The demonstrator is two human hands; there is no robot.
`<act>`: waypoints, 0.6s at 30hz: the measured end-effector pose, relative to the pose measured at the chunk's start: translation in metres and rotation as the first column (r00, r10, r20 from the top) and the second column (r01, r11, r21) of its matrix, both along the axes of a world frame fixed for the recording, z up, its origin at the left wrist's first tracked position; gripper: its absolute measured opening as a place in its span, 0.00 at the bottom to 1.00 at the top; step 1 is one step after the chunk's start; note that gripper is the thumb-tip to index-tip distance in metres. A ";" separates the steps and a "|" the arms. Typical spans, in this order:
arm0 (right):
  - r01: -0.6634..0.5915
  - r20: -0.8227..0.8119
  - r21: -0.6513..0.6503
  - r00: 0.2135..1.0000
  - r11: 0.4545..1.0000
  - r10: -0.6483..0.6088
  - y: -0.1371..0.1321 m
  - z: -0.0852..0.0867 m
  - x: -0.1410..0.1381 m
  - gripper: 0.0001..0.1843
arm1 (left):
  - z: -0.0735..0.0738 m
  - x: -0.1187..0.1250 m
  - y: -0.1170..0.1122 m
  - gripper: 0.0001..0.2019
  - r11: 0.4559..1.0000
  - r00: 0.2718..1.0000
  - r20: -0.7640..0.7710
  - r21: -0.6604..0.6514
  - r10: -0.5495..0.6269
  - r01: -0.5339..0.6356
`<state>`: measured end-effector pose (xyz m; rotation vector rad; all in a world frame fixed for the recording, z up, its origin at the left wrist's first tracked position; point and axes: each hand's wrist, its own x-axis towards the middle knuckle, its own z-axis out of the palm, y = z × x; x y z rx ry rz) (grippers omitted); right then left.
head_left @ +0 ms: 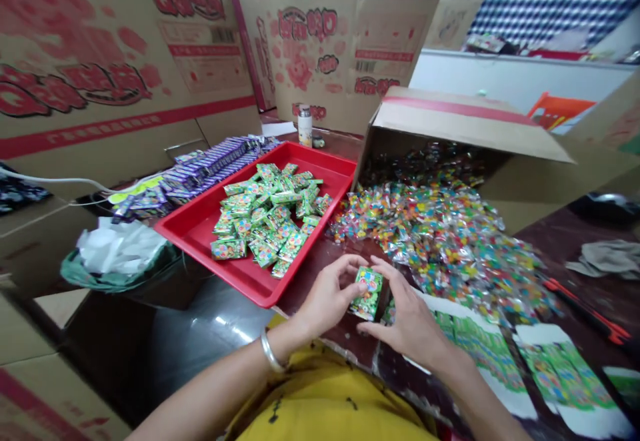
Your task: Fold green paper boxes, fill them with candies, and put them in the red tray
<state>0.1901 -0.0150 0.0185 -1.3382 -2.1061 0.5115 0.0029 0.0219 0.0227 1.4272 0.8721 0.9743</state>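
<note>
Both my hands hold one small green printed box (pixel 367 292) just above the dark table near its front edge. My left hand (pixel 327 298) pinches its left side, and a silver bangle sits on that wrist. My right hand (pixel 407 318) closes its fingers around the box's right side. Just beyond them, a red tray (pixel 200 224) holds several more green boxes (pixel 267 218). To the right lies a big heap of small candies in shiny wrappers (pixel 440 234), spilling from a tipped cardboard box (pixel 465 121).
Flat green-printed box blanks (pixel 560 374) lie on the table at right. Purple packets (pixel 215 164) are stacked behind the tray. A bin with white paper (pixel 117 254) stands at left. A small bottle (pixel 305 124), large cartons (pixel 100 61) and a grey cloth (pixel 607 258) surround the table.
</note>
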 end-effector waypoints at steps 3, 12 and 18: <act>0.074 -0.092 -0.045 0.993 0.996 -0.078 0.006 0.005 0.009 0.60 | 0.031 -0.027 0.046 0.14 0.947 0.944 -0.271 0.306 0.187 -0.100; 0.499 0.157 -0.073 0.861 0.864 -0.484 0.009 -0.010 0.094 0.13 | 0.054 -0.040 0.096 0.32 0.707 0.657 -0.555 0.705 0.510 0.047; 0.452 0.489 -0.099 0.798 0.886 -0.352 0.014 -0.031 0.099 0.16 | -0.038 0.036 -0.002 0.40 0.794 0.707 -0.701 0.479 0.091 0.373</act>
